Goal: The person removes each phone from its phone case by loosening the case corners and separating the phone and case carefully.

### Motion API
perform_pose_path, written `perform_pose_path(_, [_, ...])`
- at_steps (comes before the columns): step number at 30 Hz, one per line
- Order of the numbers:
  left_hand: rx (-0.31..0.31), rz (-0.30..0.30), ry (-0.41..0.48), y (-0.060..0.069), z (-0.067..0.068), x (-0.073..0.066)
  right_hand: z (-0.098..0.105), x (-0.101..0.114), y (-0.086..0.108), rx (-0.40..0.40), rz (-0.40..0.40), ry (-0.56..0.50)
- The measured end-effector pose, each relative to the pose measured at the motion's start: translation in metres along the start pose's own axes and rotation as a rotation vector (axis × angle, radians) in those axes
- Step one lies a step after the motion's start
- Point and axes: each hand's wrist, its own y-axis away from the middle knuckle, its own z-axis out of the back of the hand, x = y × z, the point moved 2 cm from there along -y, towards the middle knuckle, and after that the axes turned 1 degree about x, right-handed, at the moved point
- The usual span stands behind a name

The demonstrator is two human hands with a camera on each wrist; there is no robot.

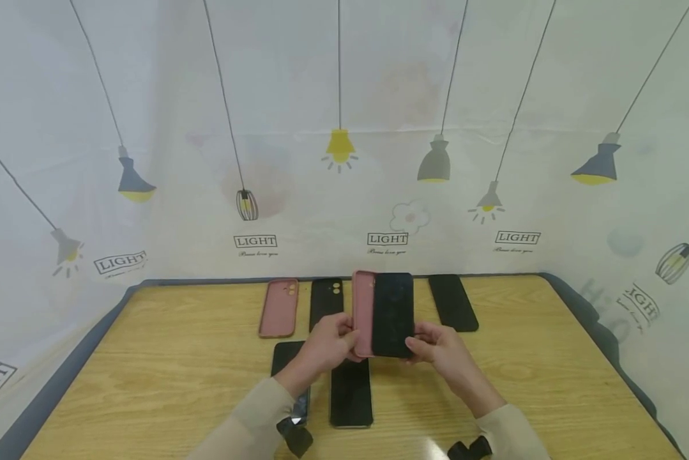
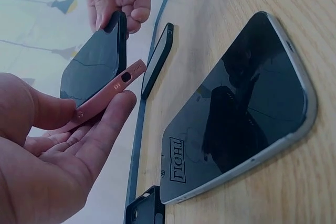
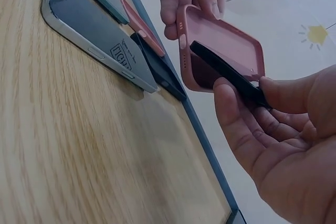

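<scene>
Both hands are raised over the table. The left hand (image 1: 331,344) grips a pink phone case (image 1: 364,313) by its lower left edge; its thumb lies on the rim in the left wrist view. The right hand (image 1: 446,358) pinches a black phone (image 1: 394,314) at its lower right edge. The phone overlaps the right part of the case in the head view. In the right wrist view the phone (image 3: 228,72) slants, one end over the open inside of the pink case (image 3: 226,38), not lying flat in it.
A second pink case (image 1: 278,308) and a black case (image 1: 325,299) lie at the back left, and a black flat item (image 1: 454,303) at the back right. Two dark-screened phones lie nearer, one (image 1: 351,396) below the hands, the other (image 1: 301,407) partly under the left forearm.
</scene>
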Motion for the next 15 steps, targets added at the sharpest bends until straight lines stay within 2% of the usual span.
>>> perform_pose_path(15, [-0.059,0.005,-0.111,-0.012,0.002,0.006,0.015,-0.002,0.013,0.015,-0.033,-0.006])
